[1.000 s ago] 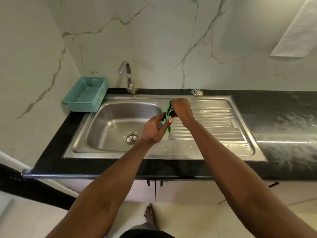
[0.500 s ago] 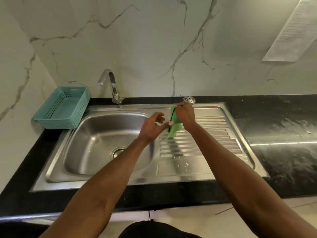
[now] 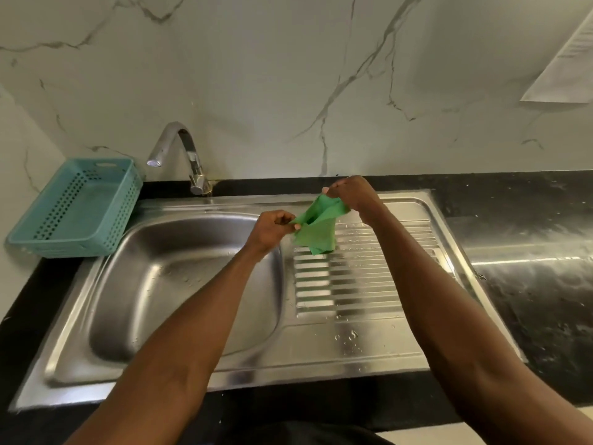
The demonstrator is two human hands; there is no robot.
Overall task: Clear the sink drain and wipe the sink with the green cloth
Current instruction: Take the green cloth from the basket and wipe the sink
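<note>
While the left hand [image 3: 276, 228] and right hand [image 3: 354, 195] each pinch a corner of the green cloth [image 3: 316, 231] above the drainboard [image 3: 369, 284], spreading it flat first should wipe the sink [image 3: 179, 284] best.

The cloth [image 3: 316, 231] is plain bright green. The sink [image 3: 321, 345] is silver-grey steel, its draining side ribbed with parallel grooves. The basket [image 3: 75, 208] is teal, pierced with rows of small holes. The counter [image 3: 529, 284] is black with pale smears. The wall [image 3: 272, 75] is white marble with grey veins. The tap [image 3: 184, 155] is shiny chrome
</note>
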